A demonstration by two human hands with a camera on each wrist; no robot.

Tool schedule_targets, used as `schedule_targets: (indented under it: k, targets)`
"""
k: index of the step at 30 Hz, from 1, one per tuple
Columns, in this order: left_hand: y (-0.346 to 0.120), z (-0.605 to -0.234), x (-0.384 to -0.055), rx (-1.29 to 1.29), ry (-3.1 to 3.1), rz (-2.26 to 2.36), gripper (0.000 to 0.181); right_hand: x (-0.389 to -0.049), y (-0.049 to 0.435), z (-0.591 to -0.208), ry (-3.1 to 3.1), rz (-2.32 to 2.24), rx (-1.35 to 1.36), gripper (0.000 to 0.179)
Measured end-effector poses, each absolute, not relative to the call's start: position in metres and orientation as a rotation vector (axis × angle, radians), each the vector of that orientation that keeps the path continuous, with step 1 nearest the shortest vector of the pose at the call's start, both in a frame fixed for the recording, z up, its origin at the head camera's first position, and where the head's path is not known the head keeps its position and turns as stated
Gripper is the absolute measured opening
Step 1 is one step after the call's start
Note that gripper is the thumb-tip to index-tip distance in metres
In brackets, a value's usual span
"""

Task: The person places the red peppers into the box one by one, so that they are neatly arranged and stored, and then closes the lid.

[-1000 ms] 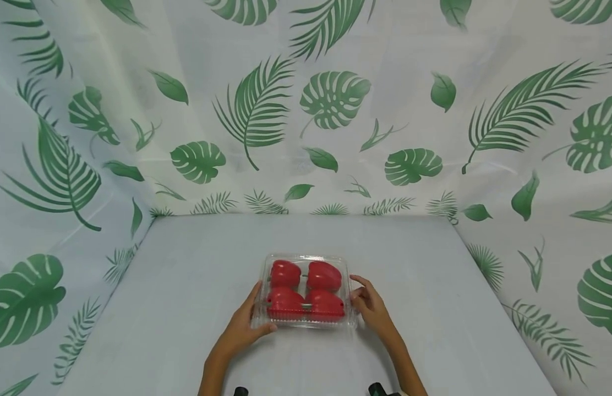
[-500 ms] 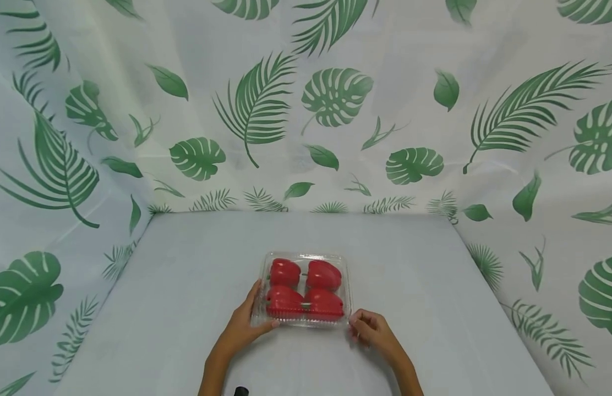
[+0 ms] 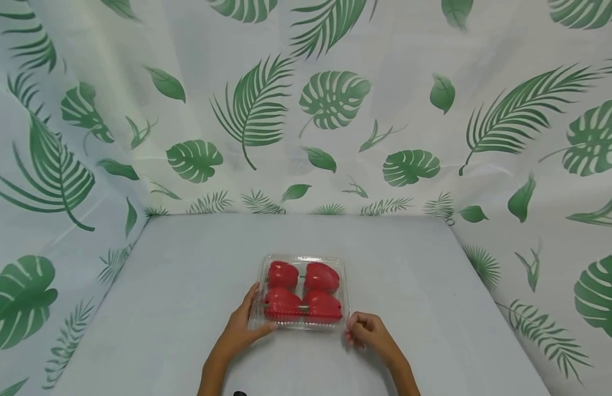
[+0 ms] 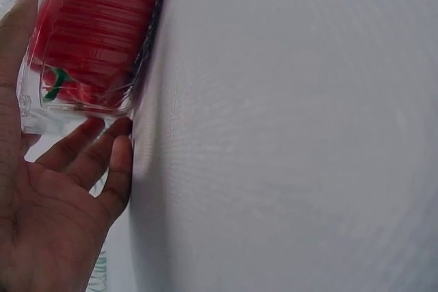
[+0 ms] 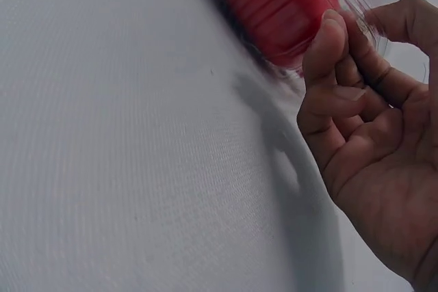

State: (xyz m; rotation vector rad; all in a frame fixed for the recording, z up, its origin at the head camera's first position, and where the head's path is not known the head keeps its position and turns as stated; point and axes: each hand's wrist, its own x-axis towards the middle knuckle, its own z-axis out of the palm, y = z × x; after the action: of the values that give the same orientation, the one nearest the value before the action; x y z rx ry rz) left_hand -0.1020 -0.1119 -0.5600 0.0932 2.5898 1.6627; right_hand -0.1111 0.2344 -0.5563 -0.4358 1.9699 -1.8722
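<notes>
A clear plastic clamshell container with several red bell peppers inside sits on the table. Its ridged front wall faces me, and a green stem shows through it in the left wrist view. My left hand holds the container's left front corner, thumb along the front and fingers against the left side. At the right front corner, my right hand has its fingers curled, and the thumb and fingertips pinch the plastic rim. In the right wrist view, the right hand overlaps the container's edge.
The white table extends around the container on all sides. White curtains with green leaf prints stand behind it and along both sides. A small dark object pokes in at the bottom edge.
My right hand has moved from the container's right side toward me to its front right corner, its fingers now curled in. The left hand and container stay nearly in place.
</notes>
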Motion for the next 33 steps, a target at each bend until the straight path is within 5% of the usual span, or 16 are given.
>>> schedule_targets:
  k: [14, 33]
  targets:
    - [-0.113, -0.561, -0.101, 0.102, 2.567, 1.655, 0.102, -0.108, 0.231, -0.556, 1.965, -1.883, -0.432, 0.027]
    - [-0.127, -0.565, -0.097, 0.245, 2.578, 1.819, 0.048, -0.104, 0.233, -0.559, 1.789, -1.954, -0.361, 0.020]
